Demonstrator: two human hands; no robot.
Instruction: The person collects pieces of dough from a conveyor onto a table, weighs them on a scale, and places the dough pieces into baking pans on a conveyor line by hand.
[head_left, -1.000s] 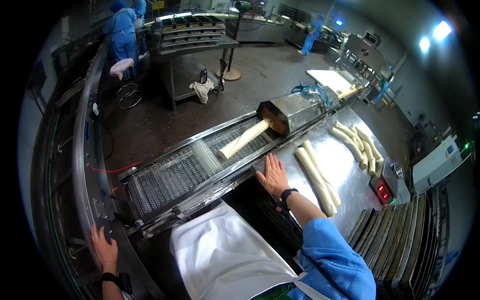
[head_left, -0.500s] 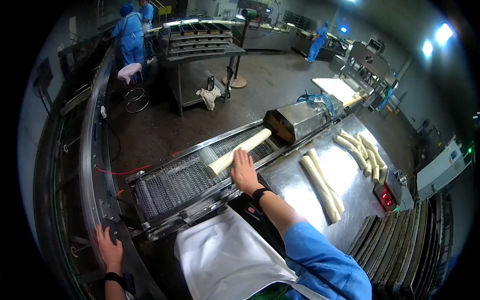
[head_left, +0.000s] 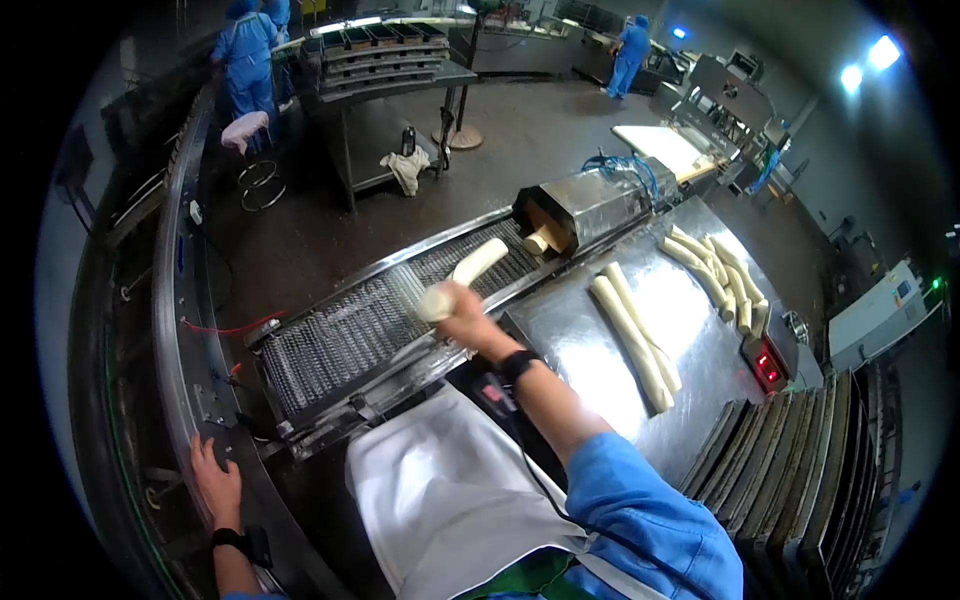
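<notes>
My right hand [head_left: 466, 320] is above the near side of a metal mesh conveyor belt [head_left: 340, 335], its fingers round the near end of a pale dough log [head_left: 480, 262]. The log's rounded end pokes out past my fingers; whether this is one piece or two is hard to tell, as my hand covers part of it. A short dough piece [head_left: 537, 241] lies at the mouth of a metal housing [head_left: 590, 212] over the belt. On a metal rail [head_left: 178, 370] to the left rests my left hand [head_left: 216, 482], holding nothing, fingers apart.
Two long dough rolls [head_left: 632, 345] and a pile of shorter dough pieces [head_left: 725, 272] lie on the steel table [head_left: 560, 340]. A scale display [head_left: 768, 366] glows red beside a stack of trays [head_left: 780, 470]. Co-workers in blue [head_left: 248, 60] stand at the back.
The single long dough log under my flat right hand now shows as separate parts. My right hand has closed round one and moved slightly left; a short piece is at the housing mouth.
</notes>
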